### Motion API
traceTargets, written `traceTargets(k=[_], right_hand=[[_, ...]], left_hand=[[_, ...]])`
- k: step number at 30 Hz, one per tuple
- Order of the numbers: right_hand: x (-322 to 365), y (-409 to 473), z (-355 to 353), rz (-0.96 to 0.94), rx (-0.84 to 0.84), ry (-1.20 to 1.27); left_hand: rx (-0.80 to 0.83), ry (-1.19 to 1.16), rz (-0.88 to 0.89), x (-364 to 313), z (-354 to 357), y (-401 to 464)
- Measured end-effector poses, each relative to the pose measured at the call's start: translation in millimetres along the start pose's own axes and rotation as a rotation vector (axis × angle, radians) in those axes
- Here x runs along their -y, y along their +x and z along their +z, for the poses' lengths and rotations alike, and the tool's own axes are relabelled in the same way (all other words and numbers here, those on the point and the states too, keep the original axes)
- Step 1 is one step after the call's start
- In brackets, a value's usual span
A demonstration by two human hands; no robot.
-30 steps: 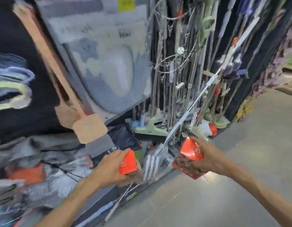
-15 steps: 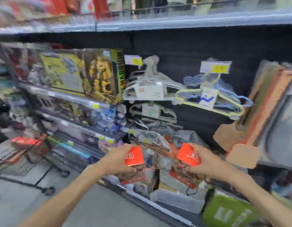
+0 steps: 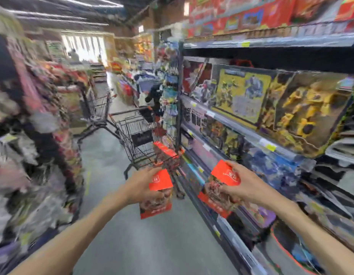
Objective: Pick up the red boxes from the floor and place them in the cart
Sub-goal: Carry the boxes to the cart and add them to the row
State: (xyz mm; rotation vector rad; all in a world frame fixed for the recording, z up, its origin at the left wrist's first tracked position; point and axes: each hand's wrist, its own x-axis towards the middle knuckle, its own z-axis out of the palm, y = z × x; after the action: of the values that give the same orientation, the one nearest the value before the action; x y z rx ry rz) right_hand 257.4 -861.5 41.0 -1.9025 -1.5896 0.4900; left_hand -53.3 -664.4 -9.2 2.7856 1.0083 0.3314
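Observation:
My left hand (image 3: pixel 140 185) grips one red box (image 3: pixel 159 195) by its left side, held upright at chest height. In my right hand (image 3: pixel 245 185) is a second red box (image 3: pixel 224 182), tilted to the right. Both boxes hang over the aisle floor, a short way apart. Straight ahead stands a wire shopping cart (image 3: pixel 132 133) with red boxes (image 3: pixel 165 150) lying in its near right corner. The cart is just beyond my hands, its basket rim a little above the box in my left hand.
Toy shelves (image 3: pixel 251 133) run along the right, close to my right arm. A blurred rack of goods (image 3: pixel 33 135) lines the left. A second cart (image 3: pixel 96 108) stands farther down the grey aisle (image 3: pixel 144 245).
My view has swung left from the hanger and mop shelves to face down the aisle. The cart is now straight ahead. Both hands still hold their boxes.

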Motion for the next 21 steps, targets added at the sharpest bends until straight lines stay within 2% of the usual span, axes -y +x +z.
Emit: traceTargets(k=[5,10,15,21], right_hand=[[56.1,128.8,55.5,-0.132,0.174,-0.011],[78.0,263.3,103.3,-0.251,0.250,0.026],[96.4,401.5,134.8,-0.257,0.352,-0.014],[129.7,544.4,180.6,-0.331,0.398,-0.076]], left_hand=[[-0.014,0.023,-0.169,103.6,-23.0,20.2],[-0.038,0.040,-0.226,200.5,-42.0,71.2],[-0.050,0.018,-0.303,287.7,-64.2,133.8],[-0.054,-0.054,-0.367,395.2,-84.4,194.2]])
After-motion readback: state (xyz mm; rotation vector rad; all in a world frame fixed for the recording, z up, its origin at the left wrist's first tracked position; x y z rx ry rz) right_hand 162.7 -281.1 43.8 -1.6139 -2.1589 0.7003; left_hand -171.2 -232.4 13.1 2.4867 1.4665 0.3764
